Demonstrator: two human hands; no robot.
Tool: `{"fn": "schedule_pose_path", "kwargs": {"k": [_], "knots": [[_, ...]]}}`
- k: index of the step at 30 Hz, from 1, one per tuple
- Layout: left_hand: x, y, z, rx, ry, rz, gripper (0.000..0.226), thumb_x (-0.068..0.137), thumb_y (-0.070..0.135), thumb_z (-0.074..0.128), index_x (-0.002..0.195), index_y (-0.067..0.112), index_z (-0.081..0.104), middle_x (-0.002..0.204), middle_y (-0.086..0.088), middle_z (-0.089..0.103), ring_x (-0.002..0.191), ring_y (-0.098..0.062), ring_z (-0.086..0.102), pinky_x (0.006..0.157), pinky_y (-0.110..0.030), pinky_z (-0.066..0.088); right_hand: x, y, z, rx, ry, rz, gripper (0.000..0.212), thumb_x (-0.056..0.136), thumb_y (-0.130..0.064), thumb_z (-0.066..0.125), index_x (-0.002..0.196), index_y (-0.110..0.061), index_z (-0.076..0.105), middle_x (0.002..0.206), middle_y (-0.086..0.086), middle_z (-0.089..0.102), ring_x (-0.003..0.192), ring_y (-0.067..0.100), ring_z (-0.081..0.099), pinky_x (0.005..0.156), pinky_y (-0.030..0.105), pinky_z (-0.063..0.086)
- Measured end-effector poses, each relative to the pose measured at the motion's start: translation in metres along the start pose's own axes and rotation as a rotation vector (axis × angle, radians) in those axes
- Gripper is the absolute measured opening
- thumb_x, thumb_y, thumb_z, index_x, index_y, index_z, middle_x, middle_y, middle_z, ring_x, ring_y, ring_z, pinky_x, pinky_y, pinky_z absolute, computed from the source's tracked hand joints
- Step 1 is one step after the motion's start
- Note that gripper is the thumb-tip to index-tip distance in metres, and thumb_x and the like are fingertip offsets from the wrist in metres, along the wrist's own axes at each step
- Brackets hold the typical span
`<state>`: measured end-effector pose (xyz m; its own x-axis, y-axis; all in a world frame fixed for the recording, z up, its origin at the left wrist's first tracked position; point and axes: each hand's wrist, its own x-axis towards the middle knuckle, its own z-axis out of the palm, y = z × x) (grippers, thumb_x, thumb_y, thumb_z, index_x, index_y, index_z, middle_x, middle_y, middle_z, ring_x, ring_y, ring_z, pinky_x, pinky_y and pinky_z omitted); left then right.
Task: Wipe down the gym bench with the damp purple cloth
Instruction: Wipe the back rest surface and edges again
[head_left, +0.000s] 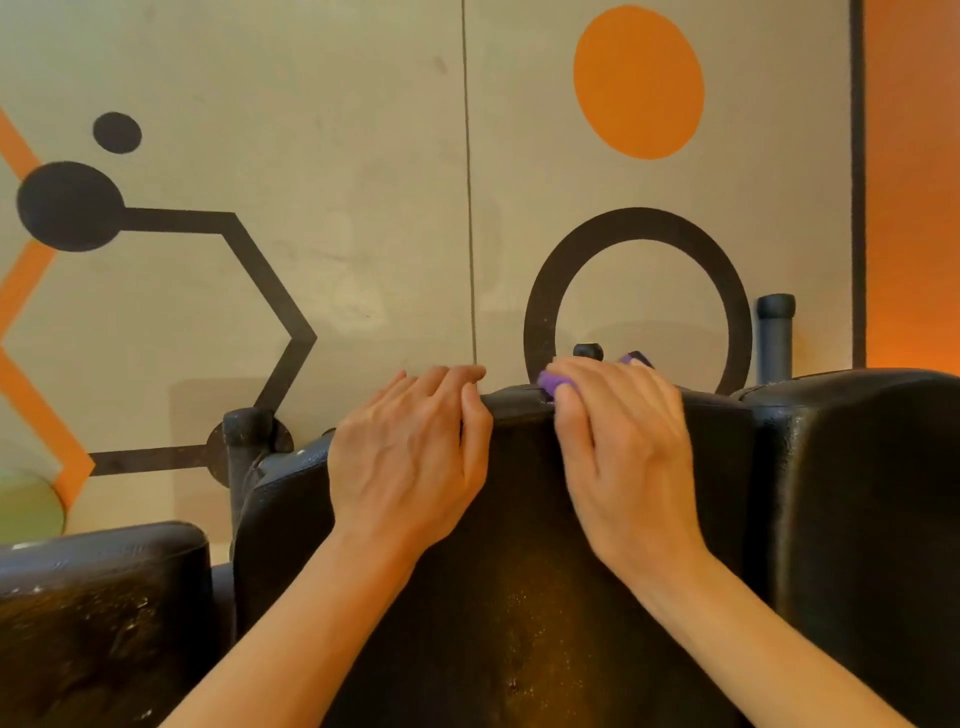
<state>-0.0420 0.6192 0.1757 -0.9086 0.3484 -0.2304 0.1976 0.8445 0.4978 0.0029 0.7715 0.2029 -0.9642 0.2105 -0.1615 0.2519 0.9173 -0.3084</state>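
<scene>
The black padded gym bench (519, 571) fills the lower middle of the head view, its back pad rising toward the wall. My right hand (623, 447) presses the purple cloth (553, 383) against the pad's top edge; only small bits of cloth show at my fingertips and behind my knuckles. My left hand (410, 457) lies flat on the pad's upper left, fingers curled over the top edge, holding nothing. The pad's surface glistens with specks of moisture.
More black pads stand at the left (98, 613) and right (862, 519). Dark metal posts (775, 332) rise behind the bench near the wall. The beige wall (363, 156) carries black and orange shapes.
</scene>
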Motion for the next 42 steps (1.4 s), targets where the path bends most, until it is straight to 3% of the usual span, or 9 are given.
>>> {"fn": "schedule_pose_path", "kwargs": {"k": [6,9,15,19,23,28,33,38,42], "knots": [[-0.018,-0.033,-0.026,-0.171,-0.028,-0.02,0.04,0.102,0.033,0.032,0.132,0.022,0.057,0.127,0.001,0.063,0.12,-0.004,0.047,0.11,-0.033,0.03,-0.001,0.038,-0.027,0.109,-0.12,0.076,0.039,0.1,-0.044,0.028,0.12,-0.033,0.059,0.115,-0.016,0.061,0.114,0.0,0.051,0.109,0.022,0.031],[-0.05,-0.067,-0.029,-0.278,-0.055,-0.204,0.047,0.1,0.045,0.023,0.135,0.031,0.051,0.129,0.012,0.056,0.119,0.005,0.04,0.105,-0.03,0.035,-0.008,0.009,-0.015,0.068,0.036,0.227,0.033,0.102,-0.036,0.031,0.115,-0.029,0.06,0.116,-0.013,0.06,0.117,0.002,0.049,0.116,0.033,0.025],[-0.068,-0.069,-0.012,-0.353,0.017,-0.255,0.044,0.102,0.046,0.018,0.126,0.03,0.05,0.107,0.018,0.049,0.102,-0.004,0.048,0.085,-0.024,0.035,-0.009,-0.045,0.012,0.015,-0.118,-0.22,0.036,0.102,-0.031,0.039,0.13,-0.018,0.057,0.129,-0.007,0.059,0.126,0.004,0.047,0.118,0.031,0.023],[-0.067,-0.071,-0.008,-0.32,0.056,-0.258,0.047,0.102,0.045,0.014,0.12,0.023,0.052,0.103,0.011,0.048,0.095,-0.009,0.048,0.081,-0.025,0.037,-0.011,0.002,-0.011,0.03,0.004,0.062,0.037,0.103,-0.033,0.031,0.125,-0.023,0.059,0.119,-0.009,0.062,0.119,0.005,0.051,0.116,0.017,0.013],[-0.065,-0.07,-0.006,-0.299,0.054,-0.254,0.048,0.102,0.042,0.015,0.119,0.019,0.053,0.103,0.008,0.047,0.094,-0.012,0.047,0.083,-0.031,0.042,-0.01,-0.054,0.029,-0.094,0.115,0.064,0.033,0.103,-0.026,0.033,0.109,-0.015,0.064,0.106,-0.003,0.064,0.107,0.011,0.055,0.115,0.033,0.027],[-0.066,-0.072,-0.006,-0.297,0.053,-0.241,0.045,0.103,0.042,0.016,0.119,0.02,0.052,0.103,0.008,0.047,0.094,-0.01,0.046,0.083,-0.031,0.042,-0.002,-0.027,0.009,-0.104,-0.141,-0.235,0.042,0.104,-0.034,0.026,0.124,-0.017,0.058,0.116,-0.003,0.061,0.113,0.013,0.052,0.108,0.023,0.029],[-0.064,-0.071,-0.005,-0.272,0.064,-0.255,0.042,0.103,0.038,0.018,0.118,0.019,0.052,0.103,0.003,0.05,0.093,-0.014,0.047,0.081,-0.035,0.044,-0.012,-0.042,0.015,-0.079,0.046,0.076,0.04,0.104,-0.03,0.026,0.119,-0.016,0.06,0.116,-0.002,0.062,0.116,0.017,0.054,0.114,0.037,0.028],[-0.066,-0.072,-0.007,-0.278,0.063,-0.224,0.041,0.103,0.038,0.019,0.119,0.019,0.052,0.105,0.003,0.052,0.094,-0.014,0.049,0.081,-0.035,0.048,-0.023,-0.073,0.034,-0.191,-0.184,-0.375,0.043,0.101,-0.028,0.038,0.14,-0.012,0.046,0.143,0.004,0.049,0.137,0.018,0.04,0.119,0.041,0.021],[-0.065,-0.074,-0.006,-0.293,0.068,-0.217,0.043,0.103,0.039,0.019,0.119,0.019,0.053,0.106,0.005,0.051,0.095,-0.012,0.048,0.083,-0.031,0.043,-0.022,-0.027,0.003,-0.062,-0.066,-0.05,0.043,0.102,-0.029,0.032,0.14,-0.016,0.047,0.143,0.0,0.049,0.139,0.009,0.034,0.122,0.034,0.012]]}}
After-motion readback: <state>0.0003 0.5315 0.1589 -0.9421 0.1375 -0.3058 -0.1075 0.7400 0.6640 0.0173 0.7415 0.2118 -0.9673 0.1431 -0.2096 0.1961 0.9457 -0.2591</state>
